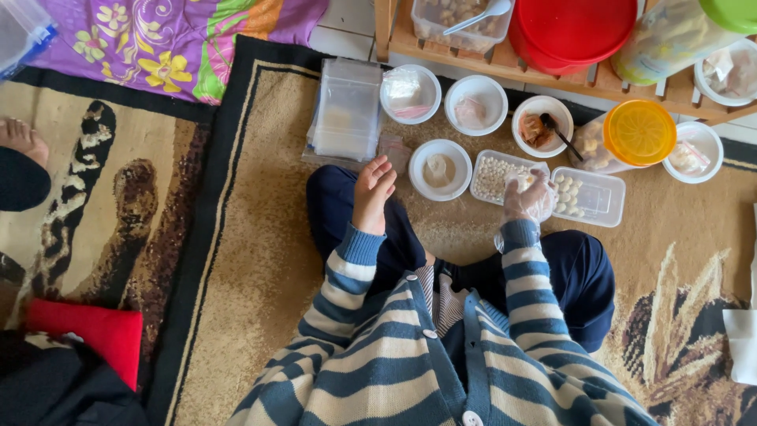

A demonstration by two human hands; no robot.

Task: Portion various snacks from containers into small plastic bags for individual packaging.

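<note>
My left hand (372, 192) is bare, raised over my left knee with fingers loosely curled and nothing in it, near a white bowl of pale powder (440, 169). My right hand (528, 199) wears a clear plastic glove and reaches into a clear rectangular tub of small white balls (498, 175); whether it grips any is unclear. Beside that tub sits a second clear tub (591, 197) with larger pale balls. I sit cross-legged in dark trousers and a blue-and-cream striped cardigan.
A stack of clear plastic bags (347, 110) lies on the patterned rug (260, 237). White bowls (475, 103), a bowl with a spoon (541, 126), an orange-lidded jar (639, 132) and a low wooden shelf (552, 67) stand ahead. Another person's foot (22, 138) is at left.
</note>
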